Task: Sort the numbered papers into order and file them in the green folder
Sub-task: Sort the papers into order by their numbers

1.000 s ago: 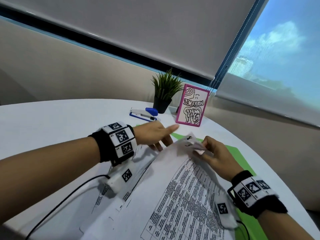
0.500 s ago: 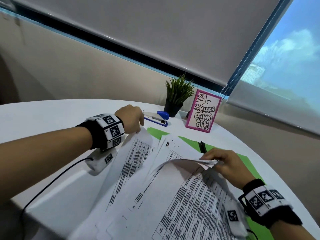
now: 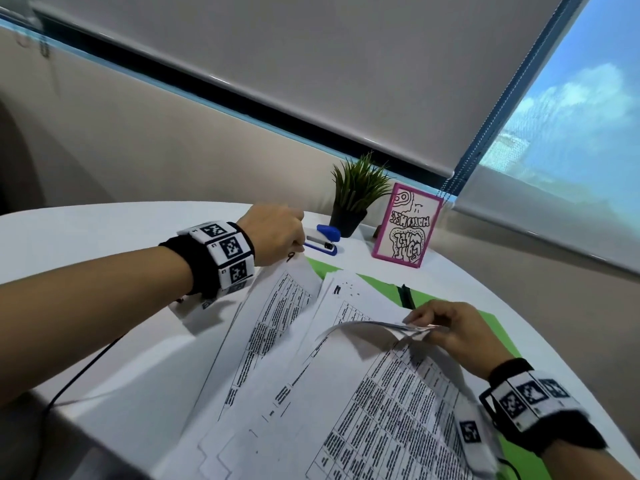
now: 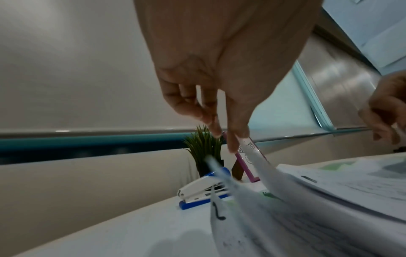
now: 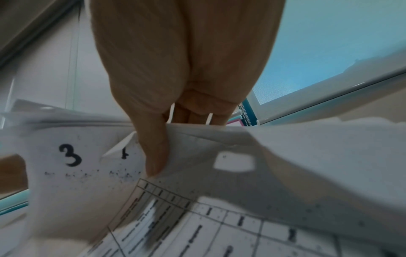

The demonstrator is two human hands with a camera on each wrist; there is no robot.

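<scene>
Several printed white papers (image 3: pixel 346 393) lie fanned out over a green folder (image 3: pixel 491 327) on a white table. My left hand (image 3: pixel 277 233) pinches the far corner of one sheet (image 3: pixel 273 306) and holds it up off the pile; the left wrist view shows the fingertips (image 4: pixel 232 142) closed on that corner (image 4: pixel 250 153). My right hand (image 3: pixel 450 330) grips the lifted corners of a few upper sheets (image 3: pixel 388 327), bending them up. In the right wrist view my thumb (image 5: pixel 153 153) presses on these sheets beside a handwritten 3 (image 5: pixel 70 154).
A blue and white stapler (image 3: pixel 322 239), a small potted plant (image 3: pixel 356 195) and a pink-framed card (image 3: pixel 407 225) stand at the table's far side. A black pen (image 3: pixel 407 296) lies on the folder. A black cable (image 3: pixel 76 375) runs over the near left edge.
My left hand has pulled one sheet out to the left and away from the pile. My right hand has lifted and curled the upper sheets' corners, uncovering the page beneath.
</scene>
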